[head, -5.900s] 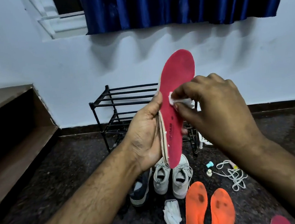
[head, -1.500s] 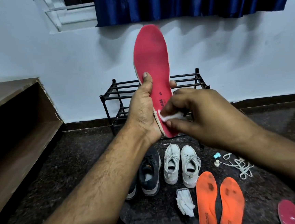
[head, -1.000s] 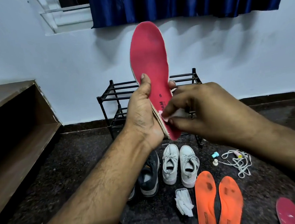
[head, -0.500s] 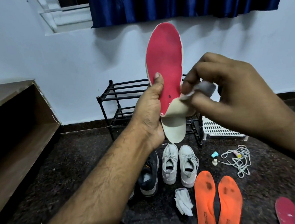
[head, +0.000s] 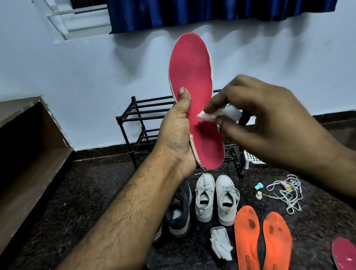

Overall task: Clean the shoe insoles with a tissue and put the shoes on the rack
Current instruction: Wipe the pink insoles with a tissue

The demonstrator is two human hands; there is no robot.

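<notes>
Since half second ago: red insole (head: 192,86) flipped, pale underside gone, red face toward camera; tissue (head: 208,115) back on its middle. Left hand (head: 176,135) grips insole upright by lower edge, thumb on face. Right hand (head: 264,118) pinches tissue.

Progress, judged: early-middle. Orange insoles (head: 262,239) on floor look stained; second red insole (head: 347,255) at floor's right, cut off. White shoes (head: 215,196), dark shoe (head: 179,212) on floor; rack (head: 141,116) bare where visible, partly hidden. Second dark shoe hidden behind forearm.
</notes>
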